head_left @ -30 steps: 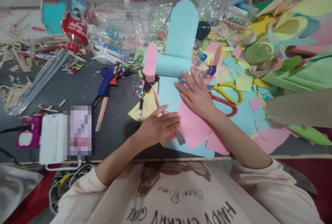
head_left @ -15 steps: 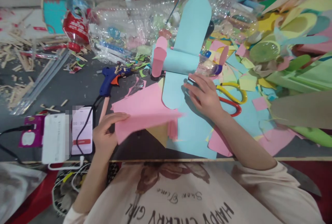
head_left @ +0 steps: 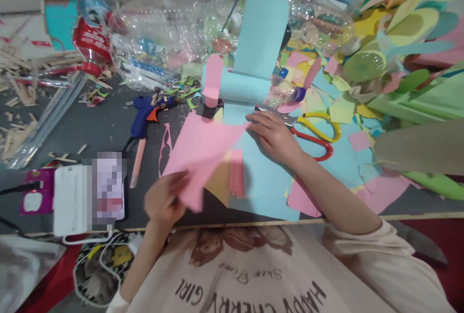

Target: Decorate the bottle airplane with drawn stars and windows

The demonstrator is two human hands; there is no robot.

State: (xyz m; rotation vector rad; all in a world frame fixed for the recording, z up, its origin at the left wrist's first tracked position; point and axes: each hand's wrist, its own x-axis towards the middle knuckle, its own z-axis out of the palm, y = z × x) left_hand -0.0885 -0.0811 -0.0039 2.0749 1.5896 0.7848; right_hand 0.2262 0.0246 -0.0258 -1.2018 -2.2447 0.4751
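Observation:
My left hand (head_left: 166, 198) is closed on the lower left part of a pink sheet of paper (head_left: 205, 146), which is lifted and slanting. At the sheet's right corner, the fingertips of my right hand (head_left: 275, 139) are pinched together on the paper. Just behind that hand lie scissors (head_left: 319, 126) with one yellow and one red handle. Beyond the sheet stands a light-blue paper model (head_left: 246, 86) with a rolled body, a long rounded blue strip (head_left: 264, 22) and a pink rounded strip (head_left: 213, 78). Folded pink strips (head_left: 237, 172) lie below the sheet.
A blue glue gun (head_left: 143, 114) lies left of the paper. A power bank (head_left: 70, 199) and a phone (head_left: 108, 187) with cables are near the front edge. Plastic bottles (head_left: 155, 27) line the back; paper scraps (head_left: 342, 112) cover the right. Wooden sticks (head_left: 21, 95) litter the far left.
My left hand has moved right and down, bending the pink sheet. The sheet's right corner has risen to my right fingertips. The view has shifted slightly.

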